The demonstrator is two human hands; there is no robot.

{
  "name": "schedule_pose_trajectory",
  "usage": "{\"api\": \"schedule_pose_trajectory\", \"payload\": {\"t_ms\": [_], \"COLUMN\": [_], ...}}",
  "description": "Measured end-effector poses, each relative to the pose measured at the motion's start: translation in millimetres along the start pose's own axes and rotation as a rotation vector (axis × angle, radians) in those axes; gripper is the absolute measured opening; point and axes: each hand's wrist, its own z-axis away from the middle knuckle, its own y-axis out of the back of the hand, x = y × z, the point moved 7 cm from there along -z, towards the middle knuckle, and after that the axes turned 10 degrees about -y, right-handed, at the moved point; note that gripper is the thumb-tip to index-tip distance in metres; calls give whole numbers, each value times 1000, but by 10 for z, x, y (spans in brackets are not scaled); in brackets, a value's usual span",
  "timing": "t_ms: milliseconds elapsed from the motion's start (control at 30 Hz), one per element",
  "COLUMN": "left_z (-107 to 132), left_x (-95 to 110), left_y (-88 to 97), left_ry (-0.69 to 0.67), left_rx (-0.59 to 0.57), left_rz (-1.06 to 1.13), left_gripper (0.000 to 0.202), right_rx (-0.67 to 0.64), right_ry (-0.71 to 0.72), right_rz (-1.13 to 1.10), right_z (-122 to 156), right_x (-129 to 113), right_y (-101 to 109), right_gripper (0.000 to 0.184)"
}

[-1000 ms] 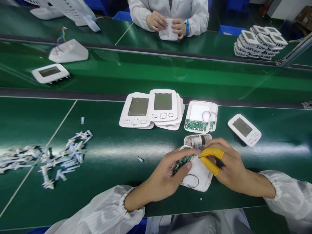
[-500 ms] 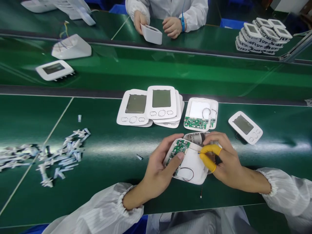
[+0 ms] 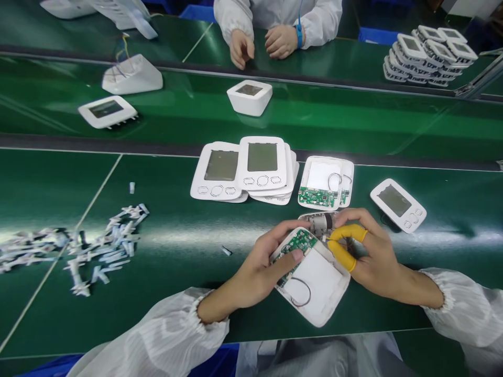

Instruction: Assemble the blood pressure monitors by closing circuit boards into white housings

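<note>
My left hand grips a white casing panel, thumb on the green circuit board fixed inside it. A thin dark wire loops over the panel's inner face. Behind it lies a second casing part with a silvery cylindrical motor, partly hidden by the panel and my hands. Yellow finger cots cover the thumb and index finger of my right hand. Those fingertips pinch what looks like a thin wire with a small pale connector, just above the panel's upper edge.
White screen panels are stacked ahead, beside two overlapping panels with circuit boards. A single screen panel lies right. Small white-blue pieces are scattered left. On the green lane stand white housings; a co-worker's hands rest beyond.
The panel in my left hand has turned and tipped toward me, uncovering more of the motor. My right fingertips moved off its face to its upper edge. The co-worker released a white housing onto the lane.
</note>
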Motion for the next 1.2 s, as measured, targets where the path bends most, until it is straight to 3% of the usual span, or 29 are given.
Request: {"api": "schedule_pose_trajectory", "payload": {"t_ms": [100,167,267,467,700,1200], "left_z": [28,33,33,83,134,226], "left_x": [26,50,76,107,88,-57], "left_y": [-118,-137,-105,-65,-44,-180], "left_ry": [36,44,18,-110,-226,-302], "left_rx": [-151,-174,-112,-8,201,309], "left_rz": [-16,-14,-12,-170,-280,-284], "left_gripper": [33,31,32,34,35,35], "right_rx": [-34,-31,-22,-48,-71,-21], "right_ry": [51,102,143,84,79,26], "right_rz": [31,61,83,32,21,27], "right_z": [19,40,65,51,94,106], "right_x": [-14,-43,-86,-128,-124,-116], "right_y": [-56,-69,-65,-28,-118,-191], "right_gripper": [19,20,25,24,26,22]}}
